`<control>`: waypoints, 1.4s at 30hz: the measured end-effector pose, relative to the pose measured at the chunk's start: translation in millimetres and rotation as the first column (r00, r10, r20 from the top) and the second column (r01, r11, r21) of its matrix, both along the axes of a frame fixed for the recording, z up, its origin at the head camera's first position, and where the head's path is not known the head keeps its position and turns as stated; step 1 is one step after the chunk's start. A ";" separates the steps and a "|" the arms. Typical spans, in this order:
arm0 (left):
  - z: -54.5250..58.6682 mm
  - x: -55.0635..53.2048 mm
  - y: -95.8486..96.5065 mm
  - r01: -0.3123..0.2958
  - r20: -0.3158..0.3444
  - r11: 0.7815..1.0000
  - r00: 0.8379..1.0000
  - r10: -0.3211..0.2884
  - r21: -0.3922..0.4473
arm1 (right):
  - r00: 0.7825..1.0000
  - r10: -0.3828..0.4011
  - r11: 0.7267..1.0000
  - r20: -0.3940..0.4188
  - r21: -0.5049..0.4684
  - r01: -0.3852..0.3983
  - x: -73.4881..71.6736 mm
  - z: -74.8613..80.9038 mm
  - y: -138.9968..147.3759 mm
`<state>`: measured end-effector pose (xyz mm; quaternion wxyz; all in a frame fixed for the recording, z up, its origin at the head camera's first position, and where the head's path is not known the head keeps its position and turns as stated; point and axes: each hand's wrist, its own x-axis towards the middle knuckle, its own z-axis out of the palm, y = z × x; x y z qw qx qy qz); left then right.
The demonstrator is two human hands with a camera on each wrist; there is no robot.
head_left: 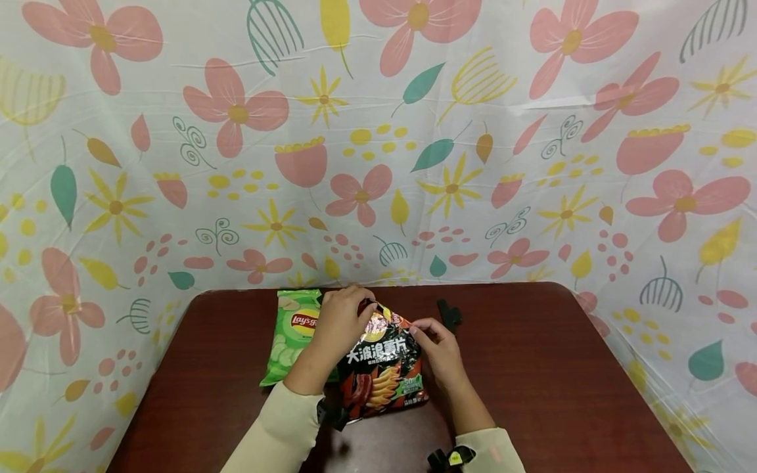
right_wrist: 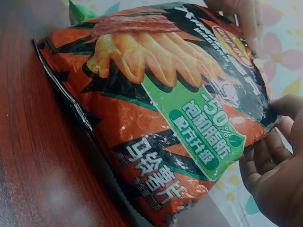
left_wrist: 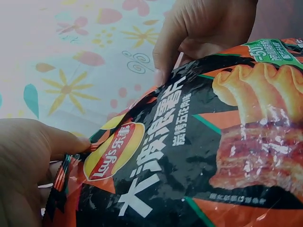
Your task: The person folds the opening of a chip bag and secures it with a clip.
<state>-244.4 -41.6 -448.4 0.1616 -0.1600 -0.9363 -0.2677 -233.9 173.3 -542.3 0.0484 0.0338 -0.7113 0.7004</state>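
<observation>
In the head view, the left hand is curling over the top left corner of the black bag, and the right hand is pinching its top right edge between thumb and fingers, leaving hardly any gap. The bag is slanting between the 2 hands, over the desk. The green bag is lying left of the left hand, partly behind that forearm; a black object is resting just beyond the right hand. Too hard an outward pull could rip the film and spill the contents; too light a pinch could let the slick film slide free.

The left wrist view is showing the left thumb pressing at the crimped seal, which the hand is hiding in the head view. Whether the seal is parting, I cannot tell.

The right wrist view is showing the right fingers folding behind the edge, which the head view is not revealing.
</observation>
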 end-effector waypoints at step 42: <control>-14.1 -4.8 2.8 0.010 -0.058 0.999 0.998 -0.007 0.048 | 0.986 -0.143 0.936 0.084 0.334 0.107 -36.0 -19.3 53.4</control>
